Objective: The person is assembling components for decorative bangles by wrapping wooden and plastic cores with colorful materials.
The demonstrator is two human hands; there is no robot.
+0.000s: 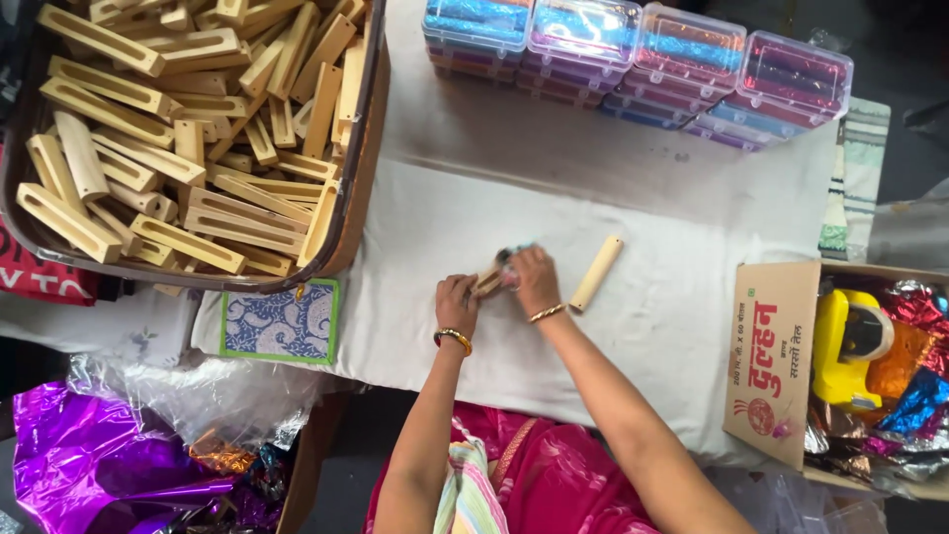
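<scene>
A pale wooden block [488, 280] lies mid-worktop [672, 307] on rough white cloth, the left hand [456, 304] with fingers clamped on its near end and the right hand [534, 280] with fingers closed on its far end and a shiny blue scrap. Just right lies a smooth rounded wooden stick [595, 274]. Beyond, a tray [358, 188] of slotted blocks sits left, clear boxes [638, 54] of coloured strips behind, and a brown carton [776, 361] with red print right.

Single head view, steeply down, well above the table [633, 297]

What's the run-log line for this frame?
left hand: holds wooden piece | right hand: on piece's end | spare wooden stick: right, on cloth
</scene>
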